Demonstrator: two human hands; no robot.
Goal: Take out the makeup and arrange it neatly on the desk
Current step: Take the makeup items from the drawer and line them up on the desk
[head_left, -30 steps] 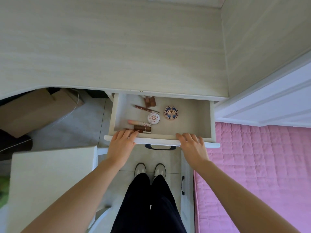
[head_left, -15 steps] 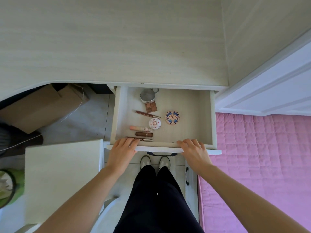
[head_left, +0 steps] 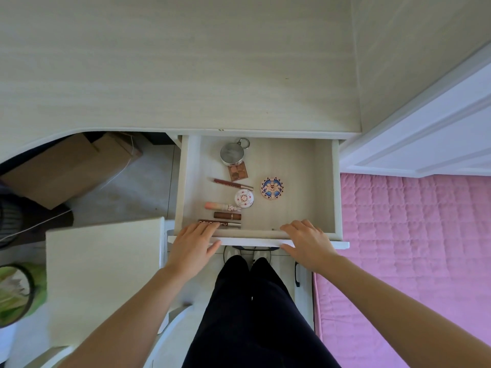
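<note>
The pale wooden drawer (head_left: 322,187) under the desk top (head_left: 186,62) stands pulled far out. Inside it lie a round silver tin (head_left: 232,154), a small brown palette (head_left: 238,172), a thin maroon pencil (head_left: 232,183), a blue patterned round compact (head_left: 271,188), a white flowered compact (head_left: 244,199), a peach tube (head_left: 221,206), a short brown tube (head_left: 227,215) and a longer brown tube (head_left: 228,224). My left hand (head_left: 192,244) grips the drawer's front edge at its left end, fingers over the longer tube. My right hand (head_left: 308,244) grips the same edge further right.
A pink quilted bed (head_left: 411,248) lies to the right, with a white door frame (head_left: 425,134) above it. A white stool top (head_left: 103,274) is at the left, a cardboard box (head_left: 66,168) under the desk, and a green-lined bin (head_left: 18,293) at far left.
The drawer has slid further out toward me with both hands on its front edge. The silver tin and the palette at the back have come into sight.
</note>
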